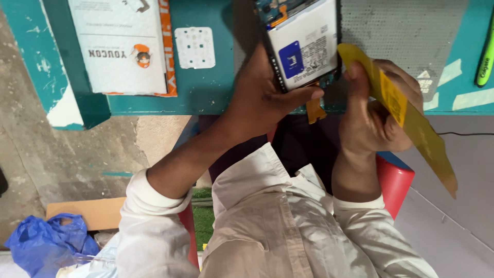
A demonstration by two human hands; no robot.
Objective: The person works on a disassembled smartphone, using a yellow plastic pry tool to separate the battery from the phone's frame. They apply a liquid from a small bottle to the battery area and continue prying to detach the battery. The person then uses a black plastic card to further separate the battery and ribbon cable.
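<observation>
We work at a teal table [206, 98] with a grey mat [406, 36] on its right. Our left hand [262, 95] grasps an opened phone [301, 44] at the near table edge, its white battery showing. Our right hand [373, 113] clenches a yellow plastic strip [411, 118] just right of the phone. A white box [121, 46] lies far left, a green marker [484, 62] far right.
</observation>
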